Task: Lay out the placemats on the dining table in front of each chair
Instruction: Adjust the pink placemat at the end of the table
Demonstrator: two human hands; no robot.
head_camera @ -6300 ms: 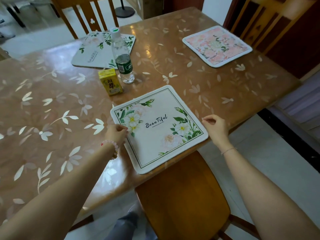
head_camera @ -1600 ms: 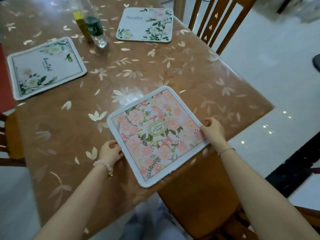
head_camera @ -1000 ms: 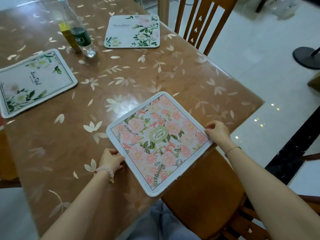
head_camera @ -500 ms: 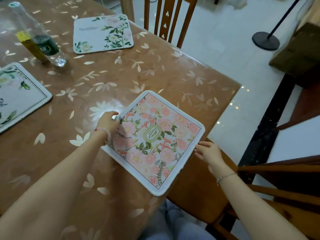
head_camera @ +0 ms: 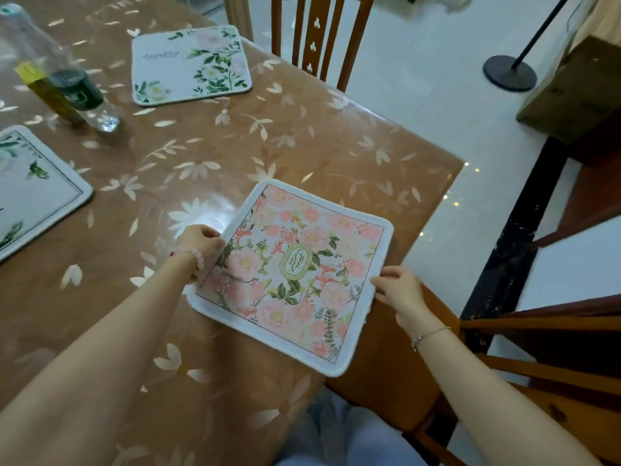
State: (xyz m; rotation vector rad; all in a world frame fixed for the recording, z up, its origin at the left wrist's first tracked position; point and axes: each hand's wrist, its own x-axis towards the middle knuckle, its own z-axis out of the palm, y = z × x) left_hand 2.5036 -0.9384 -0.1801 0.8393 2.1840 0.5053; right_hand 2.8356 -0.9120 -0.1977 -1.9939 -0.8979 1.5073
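Note:
A pink floral placemat (head_camera: 295,274) lies at the near edge of the brown dining table (head_camera: 302,146), its near corner hanging over the edge above a wooden chair seat (head_camera: 386,375). My left hand (head_camera: 200,242) grips its left edge. My right hand (head_camera: 398,290) pinches its right edge. A white and green placemat (head_camera: 191,63) lies at the far side in front of a wooden chair (head_camera: 316,31). Another white and green placemat (head_camera: 30,193) lies at the left, partly out of frame.
A clear water bottle (head_camera: 72,84) and a yellow drink carton (head_camera: 43,90) stand at the far left of the table. A black stand base (head_camera: 509,72) and a cardboard box (head_camera: 571,92) sit on the white floor at the right. Another wooden chair (head_camera: 554,364) is at the lower right.
My left hand has moved up along the pink placemat's left edge and my right hand down its right edge. The mat has turned slightly. My view has swung right.

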